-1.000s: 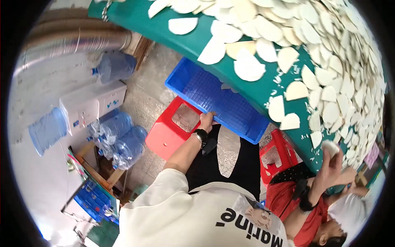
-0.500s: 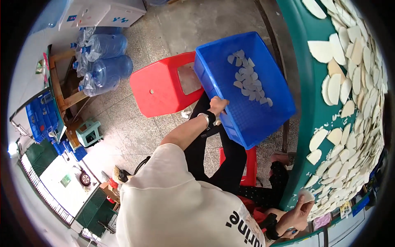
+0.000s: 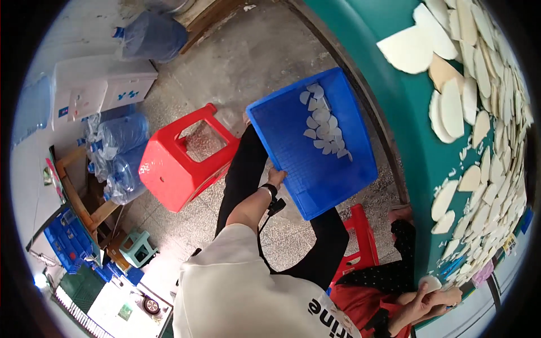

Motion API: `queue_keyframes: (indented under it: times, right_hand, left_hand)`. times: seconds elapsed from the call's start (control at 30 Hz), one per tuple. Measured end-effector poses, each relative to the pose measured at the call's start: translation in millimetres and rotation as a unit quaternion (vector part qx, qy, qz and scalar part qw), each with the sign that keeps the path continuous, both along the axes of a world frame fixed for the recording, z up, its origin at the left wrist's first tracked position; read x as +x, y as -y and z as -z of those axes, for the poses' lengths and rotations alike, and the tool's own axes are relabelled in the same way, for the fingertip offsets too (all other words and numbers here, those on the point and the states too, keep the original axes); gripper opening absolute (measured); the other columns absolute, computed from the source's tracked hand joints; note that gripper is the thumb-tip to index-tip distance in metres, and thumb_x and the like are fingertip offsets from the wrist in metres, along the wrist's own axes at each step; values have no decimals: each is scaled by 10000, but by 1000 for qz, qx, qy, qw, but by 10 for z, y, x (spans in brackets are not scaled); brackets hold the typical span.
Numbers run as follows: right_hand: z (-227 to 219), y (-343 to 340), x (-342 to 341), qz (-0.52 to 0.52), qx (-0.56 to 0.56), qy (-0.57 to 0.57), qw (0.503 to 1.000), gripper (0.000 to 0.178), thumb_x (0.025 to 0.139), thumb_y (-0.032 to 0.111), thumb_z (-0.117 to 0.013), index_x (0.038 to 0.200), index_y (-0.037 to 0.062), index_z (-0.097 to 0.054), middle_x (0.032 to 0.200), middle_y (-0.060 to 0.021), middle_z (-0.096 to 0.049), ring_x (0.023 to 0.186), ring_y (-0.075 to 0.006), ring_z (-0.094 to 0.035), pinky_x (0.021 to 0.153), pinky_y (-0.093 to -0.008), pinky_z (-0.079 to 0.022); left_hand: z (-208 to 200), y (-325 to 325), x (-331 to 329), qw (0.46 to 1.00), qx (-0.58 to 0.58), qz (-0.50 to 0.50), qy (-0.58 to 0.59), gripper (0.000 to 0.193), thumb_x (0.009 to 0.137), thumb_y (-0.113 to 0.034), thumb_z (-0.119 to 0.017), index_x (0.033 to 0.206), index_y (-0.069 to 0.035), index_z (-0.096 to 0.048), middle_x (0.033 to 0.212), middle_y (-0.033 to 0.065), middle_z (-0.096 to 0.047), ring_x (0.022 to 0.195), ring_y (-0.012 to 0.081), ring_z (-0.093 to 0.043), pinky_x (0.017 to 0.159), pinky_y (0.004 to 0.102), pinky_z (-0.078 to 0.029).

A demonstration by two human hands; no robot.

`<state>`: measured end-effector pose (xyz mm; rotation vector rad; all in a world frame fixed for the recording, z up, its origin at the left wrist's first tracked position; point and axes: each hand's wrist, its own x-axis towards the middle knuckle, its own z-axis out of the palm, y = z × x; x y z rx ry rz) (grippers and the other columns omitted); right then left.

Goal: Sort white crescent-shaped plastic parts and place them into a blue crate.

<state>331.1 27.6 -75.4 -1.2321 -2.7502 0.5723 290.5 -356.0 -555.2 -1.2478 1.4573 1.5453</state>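
One blue crate (image 3: 313,183) near two stools (image 3: 169,172) is clamped in the left hand (image 3: 276,177), one white slice (image 3: 431,283) in the right hand (image 3: 416,308).

Single view is taken from person's head, through left one of paired fisheye lenses. Lens is faced down: white shirt (image 3: 242,287) is seen close, cropped by lower edge; blue tub (image 3: 287,141) is viewed from above, near middle; floor (image 3: 236,50) is shown farther below. Green table (image 3: 406,129) is cut off at right. Straight edges are bowed; corners are blacked out.
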Motion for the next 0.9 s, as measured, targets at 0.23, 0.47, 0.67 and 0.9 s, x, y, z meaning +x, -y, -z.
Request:
queue_keyframes:
  times: [0.23, 0.47, 0.67, 0.9]
  right_hand:
    - [199, 338, 23, 121, -52, -90, 987, 392, 908, 192, -620, 1214, -37, -530, 1091, -74, -584, 966, -134, -529, 785, -206, -414]
    - [251, 511, -443, 34, -129, -136, 982, 253, 868, 27, -613, 1109, -30, -563, 1021, -66, -609, 930, -138, -565, 835, -253, -447]
    - [-174, 419, -1052, -109, -137, -121, 977, 234, 803, 11, -648, 1028, -33, -596, 878, -99, -643, 804, -141, -603, 733, -257, -468]
    - [-114, 979, -1171, -268, -240, -82, 930, 310, 729, 111, -703, 1002, 1, -609, 913, -155, -642, 827, -361, -609, 724, -404, -480]
  left_hand:
    - [564, -531, 88, 992, 61, -39, 102, 357, 706, 43, -596, 1057, -17, -589, 1002, 97, -624, 925, 260, -595, 739, 399, -500]
    - [803, 11, -399, 928, 111, 176, 309, 380, 841, -250, -657, 1149, -57, -545, 1093, 185, -566, 841, 312, -645, 779, 397, -572]
    - [-1205, 62, -1046, 899, 277, 334, 57, 529, 952, -256, -484, 1413, -43, -337, 1221, 109, -578, 984, 218, -610, 829, 320, -502]
    - [-3551, 771, -1547, 907, 182, 380, -7, 466, 947, -247, -513, 1329, 4, -430, 1199, 135, -596, 984, 214, -638, 846, 312, -513]
